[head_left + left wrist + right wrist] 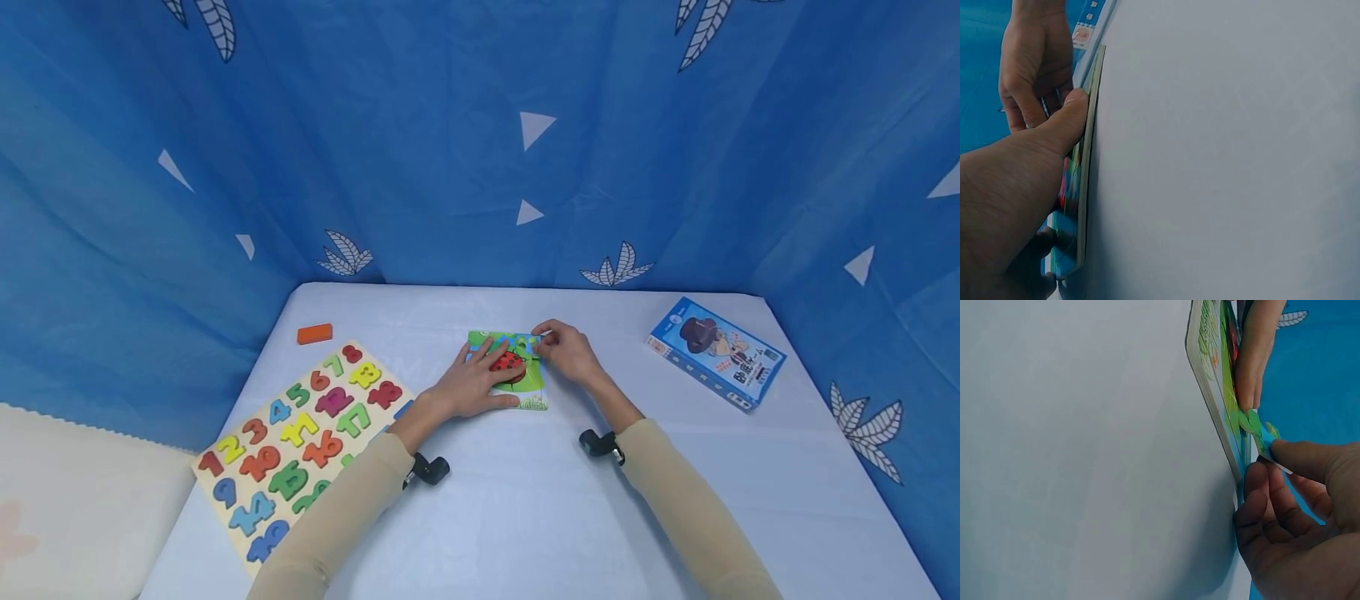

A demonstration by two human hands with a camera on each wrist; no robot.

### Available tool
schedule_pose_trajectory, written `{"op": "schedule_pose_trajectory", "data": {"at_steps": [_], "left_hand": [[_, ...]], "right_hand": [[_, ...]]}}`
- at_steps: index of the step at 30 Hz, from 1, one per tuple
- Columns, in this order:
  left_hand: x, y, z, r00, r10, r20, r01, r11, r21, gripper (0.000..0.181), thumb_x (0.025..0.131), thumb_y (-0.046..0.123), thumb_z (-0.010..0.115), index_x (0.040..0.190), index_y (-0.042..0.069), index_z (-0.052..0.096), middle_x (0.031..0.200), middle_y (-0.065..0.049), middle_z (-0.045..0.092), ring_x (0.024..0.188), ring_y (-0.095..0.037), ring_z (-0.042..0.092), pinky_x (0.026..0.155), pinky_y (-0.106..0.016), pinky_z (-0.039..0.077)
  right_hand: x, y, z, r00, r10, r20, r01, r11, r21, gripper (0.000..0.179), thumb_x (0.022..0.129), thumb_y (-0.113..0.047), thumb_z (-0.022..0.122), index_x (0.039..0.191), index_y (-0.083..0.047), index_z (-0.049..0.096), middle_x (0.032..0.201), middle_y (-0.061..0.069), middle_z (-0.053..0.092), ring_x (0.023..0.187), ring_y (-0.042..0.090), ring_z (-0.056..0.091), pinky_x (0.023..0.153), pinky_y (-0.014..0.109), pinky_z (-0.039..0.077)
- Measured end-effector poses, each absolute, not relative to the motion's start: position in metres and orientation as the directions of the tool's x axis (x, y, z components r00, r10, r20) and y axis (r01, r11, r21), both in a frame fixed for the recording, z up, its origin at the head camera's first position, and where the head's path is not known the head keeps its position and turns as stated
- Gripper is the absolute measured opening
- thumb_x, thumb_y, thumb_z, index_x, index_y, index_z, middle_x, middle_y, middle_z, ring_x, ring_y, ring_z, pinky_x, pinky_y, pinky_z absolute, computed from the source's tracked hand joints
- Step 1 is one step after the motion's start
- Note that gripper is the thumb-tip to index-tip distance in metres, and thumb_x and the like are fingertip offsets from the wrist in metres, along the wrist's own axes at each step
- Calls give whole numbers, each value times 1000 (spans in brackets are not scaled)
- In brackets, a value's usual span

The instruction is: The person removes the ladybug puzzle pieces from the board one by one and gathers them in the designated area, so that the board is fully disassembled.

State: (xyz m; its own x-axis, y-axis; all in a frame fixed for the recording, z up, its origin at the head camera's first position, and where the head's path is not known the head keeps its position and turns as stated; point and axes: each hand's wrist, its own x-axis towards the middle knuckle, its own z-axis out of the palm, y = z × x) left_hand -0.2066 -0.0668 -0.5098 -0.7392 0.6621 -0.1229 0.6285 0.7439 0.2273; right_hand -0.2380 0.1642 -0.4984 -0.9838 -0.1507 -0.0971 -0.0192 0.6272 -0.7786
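A small jigsaw puzzle [534, 382] with a red ladybug on a green and blue ground lies flat on the white table. My left hand [471, 387] rests on it with fingers spread, covering much of its left side. At the far right corner, my right hand [572, 353] pinches a puzzle piece [1264, 439] between thumb and fingers. That green and blue piece is tilted up from the board in the right wrist view. A left fingertip comes close to the piece; whether they touch, I cannot tell. From the left wrist, the puzzle's edge [1088, 156] shows side-on under the thumb.
On the left lies a wooden number board [279, 433] with colourful numerals, partly under my left forearm. An orange block [314, 334] sits beyond it. At the right stands a blue box [716, 352]. A blue curtain [450, 167] hangs behind the table.
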Motion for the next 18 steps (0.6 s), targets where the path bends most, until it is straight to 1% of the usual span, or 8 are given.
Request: {"op": "schedule_pose_trajectory", "data": {"at_steps": [6, 12, 18], "left_hand": [[-207, -67, -510, -737, 665, -124, 630, 741, 230, 67, 96, 71, 43, 155, 40, 38, 169, -10, 11, 155, -37, 5, 119, -67, 10], [-207, -67, -510, -735, 665, -132, 630, 742, 229, 67, 96, 72, 42, 155, 40, 37, 169, -10, 11, 155, -37, 4, 119, -67, 9], [-206, -67, -509, -738, 660, -141, 624, 747, 231, 67, 96, 72, 42, 155, 41, 36, 169, -9, 10, 155, -35, 3, 119, -66, 7]], "right_hand": [[-239, 167, -496, -983, -150, -102, -16, 633, -774, 22, 96, -23, 69, 115, -14, 66, 99, 9, 68, 83, 23, 60, 72, 33, 46], [-239, 178, -488, -981, -164, -103, -26, 640, -768, 20, 97, -23, 67, 115, -13, 66, 106, 11, 69, 86, 23, 65, 71, 33, 48], [-239, 197, -477, -978, -182, -104, -33, 625, -780, 20, 98, -19, 66, 116, -11, 65, 106, 12, 67, 87, 30, 65, 69, 34, 50]]}}
